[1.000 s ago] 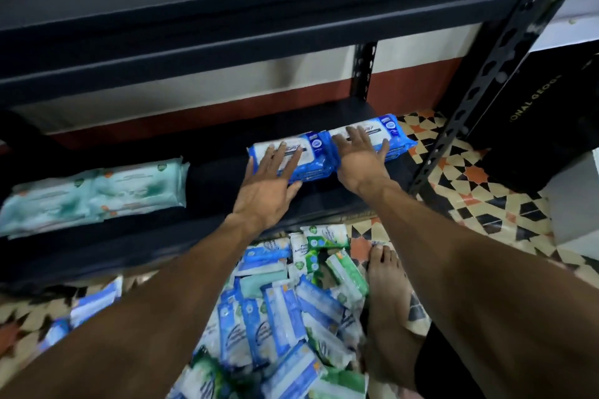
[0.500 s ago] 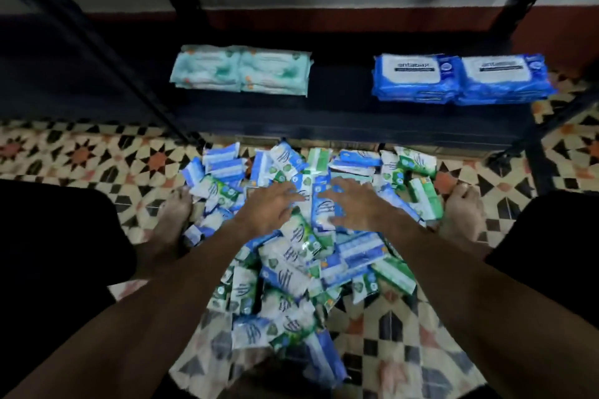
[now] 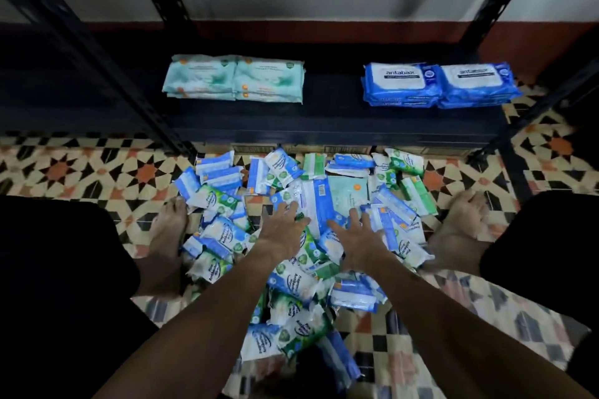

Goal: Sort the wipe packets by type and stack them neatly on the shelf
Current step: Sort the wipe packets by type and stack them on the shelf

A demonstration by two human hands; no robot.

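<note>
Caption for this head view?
Left hand and right hand spread over a floor pile of mixed wipe packets; pale green stacks and blue stacks sit apart on the dark metal shelf.

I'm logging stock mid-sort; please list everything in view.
Pale green plastic wipe packets: two stacks side by side, mint, shelf's left-middle.
Blue-and-white plastic wipe packets: two stacks side by side, blue, shelf's right end.
Loose plastic wipe packets: too many to count, blue, green, white, heaped on the floor.
Dark metal shelf: one, black, against the wall.
Patterned tiled floor: cream, black, orange, under the heap.
Left bare foot, right bare foot: one each, flanking the heap.
Left hand: one, fingers spread over the heap.
Right hand: one, fingers spread over the heap.
</note>
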